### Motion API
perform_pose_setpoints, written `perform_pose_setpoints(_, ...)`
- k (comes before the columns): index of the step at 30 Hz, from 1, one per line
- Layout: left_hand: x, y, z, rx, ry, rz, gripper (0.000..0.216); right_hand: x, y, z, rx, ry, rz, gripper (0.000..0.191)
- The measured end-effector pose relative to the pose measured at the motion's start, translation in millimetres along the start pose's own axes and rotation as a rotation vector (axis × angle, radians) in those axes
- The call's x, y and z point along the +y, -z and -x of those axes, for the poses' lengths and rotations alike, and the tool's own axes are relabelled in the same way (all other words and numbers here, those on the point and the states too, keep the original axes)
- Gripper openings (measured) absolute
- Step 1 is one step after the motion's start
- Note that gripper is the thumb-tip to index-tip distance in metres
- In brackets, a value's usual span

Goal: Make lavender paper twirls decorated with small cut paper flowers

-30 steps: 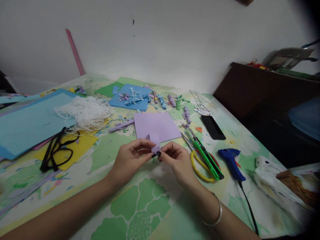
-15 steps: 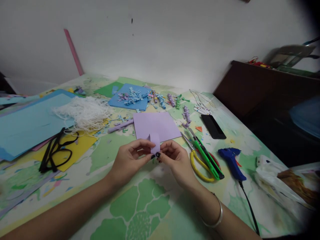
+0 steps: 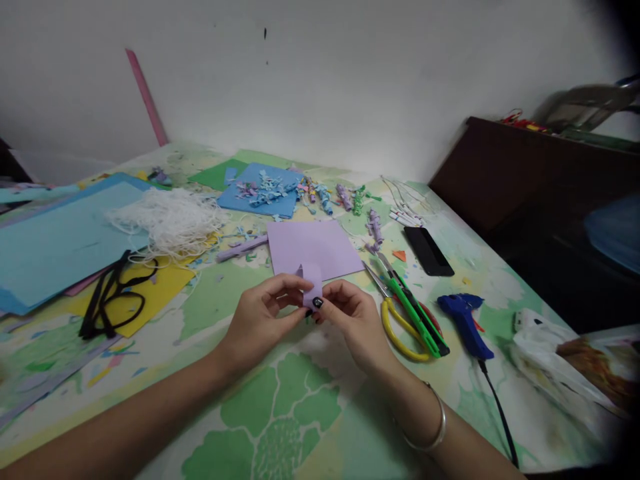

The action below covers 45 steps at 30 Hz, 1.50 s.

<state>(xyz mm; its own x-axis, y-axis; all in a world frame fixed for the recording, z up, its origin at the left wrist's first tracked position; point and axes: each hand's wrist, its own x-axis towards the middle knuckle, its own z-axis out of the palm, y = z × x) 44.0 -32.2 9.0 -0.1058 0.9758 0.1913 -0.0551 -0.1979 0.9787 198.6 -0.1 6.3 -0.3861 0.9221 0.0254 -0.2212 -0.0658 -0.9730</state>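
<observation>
A small curled lilac foam strip (image 3: pixel 313 277) is pinched between the fingertips of both hands above the table. My left hand (image 3: pixel 265 313) grips its left side, fingers closed. From the other side, my right hand (image 3: pixel 350 320) holds its lower end, with the thumb pressed on the front. Just behind the strip lies a flat lilac sheet (image 3: pixel 315 243). To the right of my right hand are yellow-handled scissors (image 3: pixel 400 333) and a green box cutter (image 3: pixel 417 313) lying across them.
A blue glue gun (image 3: pixel 465 323), a black phone (image 3: pixel 429 251) and a plastic bag (image 3: pixel 540 360) lie to the right. On the left are white yarn (image 3: pixel 167 220), black glasses-shaped pieces (image 3: pixel 107 303) and blue sheets (image 3: pixel 60 240). Scraps cover a blue sheet (image 3: pixel 233 203) at the back.
My right thumb has moved up onto the front of the lilac strip. Both hands otherwise stay in place, and the view has shifted slightly.
</observation>
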Motion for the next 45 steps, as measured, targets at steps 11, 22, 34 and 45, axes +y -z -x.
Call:
perform_pose_setpoints(11,3.7,1.8,-1.5,0.054,0.043,0.038,0.027,-0.8,1.1,1.1,-0.001,0.127,0.124,0.014)
perform_pose_setpoints(22,1.0,1.9,-1.1,0.013,0.046,0.092,0.031,0.6,1.4,0.1,0.034,0.047,0.128,0.012)
perform_pose_setpoints(34,1.7,1.0,-0.5,0.024,0.052,0.092,0.029,-0.4,1.7,0.0,0.047,0.019,0.123,0.016)
perform_pose_setpoints(45,2.9,1.9,0.2,0.022,0.107,0.077,0.03,0.6,0.5,-1.1,0.027,0.033,0.025,0.024)
